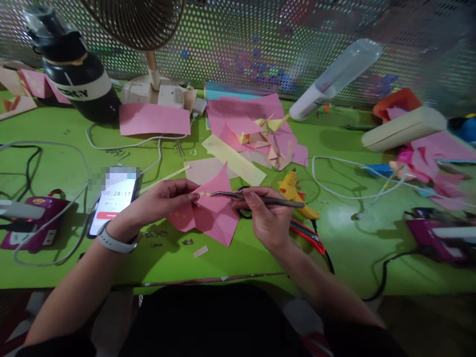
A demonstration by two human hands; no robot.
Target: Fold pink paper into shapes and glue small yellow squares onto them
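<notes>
Left hand (165,198): fingers clamped on folded pink paper (221,223), which extends right and toward the desk's (167,270) near edge. Right hand (271,218): fingers clamped on tweezers (278,201), long axis roughly left-right, tip pointing left at small yellow pieces (208,195) near left fingertips. Contact unclear. Glue gun (292,184), red cutter (310,239) crowd right side; phone (117,193) by left wrist.

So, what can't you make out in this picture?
All in the head view:
Left hand: some fingertips hidden behind the pink paper.
Yellow specks by the tip of the tweezers: too small to tell their shape, or whether the tip grips one.
Phone: part of its top masked by blocky squares.
Writing on the table: too blurred to read.
Fan: top cut off by the upper edge.
</notes>
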